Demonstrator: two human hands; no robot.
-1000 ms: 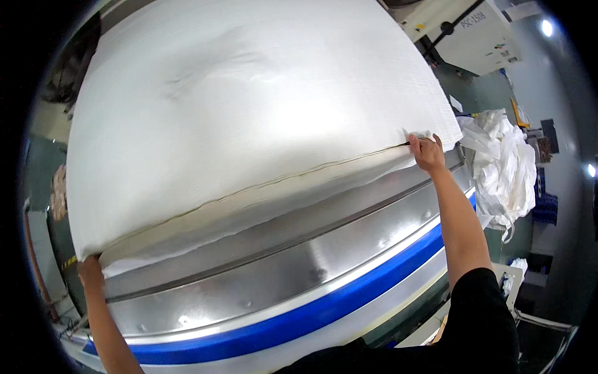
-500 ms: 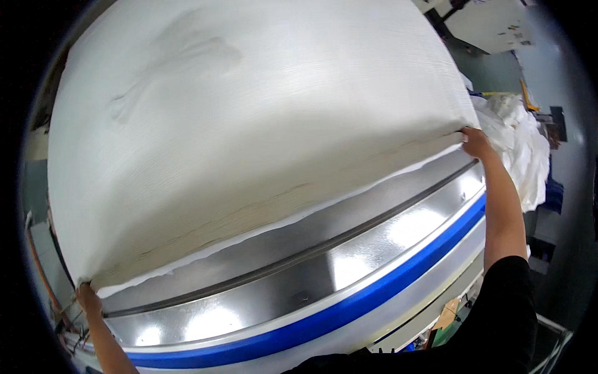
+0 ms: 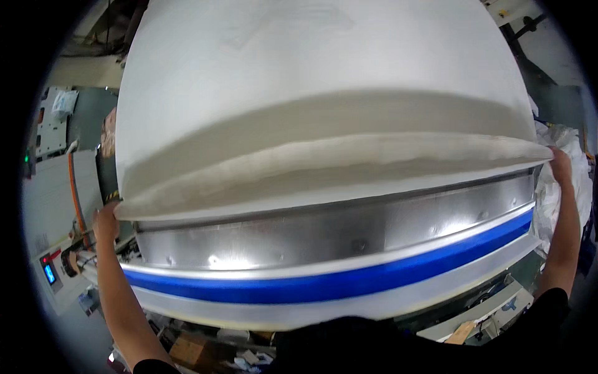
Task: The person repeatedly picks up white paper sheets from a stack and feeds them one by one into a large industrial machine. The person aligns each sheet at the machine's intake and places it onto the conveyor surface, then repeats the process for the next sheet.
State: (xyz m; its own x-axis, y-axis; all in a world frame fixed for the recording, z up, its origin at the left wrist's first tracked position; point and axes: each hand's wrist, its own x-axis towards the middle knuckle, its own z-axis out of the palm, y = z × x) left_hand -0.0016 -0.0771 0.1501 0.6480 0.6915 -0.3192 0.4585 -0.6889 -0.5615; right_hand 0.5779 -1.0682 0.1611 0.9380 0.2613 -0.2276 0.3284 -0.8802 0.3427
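Observation:
A wide white fabric sheet point(image 3: 324, 81) spreads from the far side toward me. Its near edge rises in a long, loose fold point(image 3: 349, 153) stretched between my hands. At the fold's left end, my left hand point(image 3: 107, 223) is closed on the sheet's corner. On the other side, my right hand point(image 3: 560, 165) grips the right corner, slightly farther from me. Both arms reach wide apart. Just below the fold runs a shiny metal plate point(image 3: 324, 234), partly covered by the sheet. The fingertips are hidden by the hands and cloth.
A blue strip point(image 3: 336, 282) and a pale edge run along the near side of the metal plate. Crumpled white cloth point(image 3: 564, 193) lies at the right. A control box with a lit display point(image 3: 50, 272) and an orange hose point(image 3: 76, 193) are at the left.
The view has shifted, and the held edge lies more level across it. The sheet's near part now bulges up in a taller fold. Both hands keep hold of the corners.

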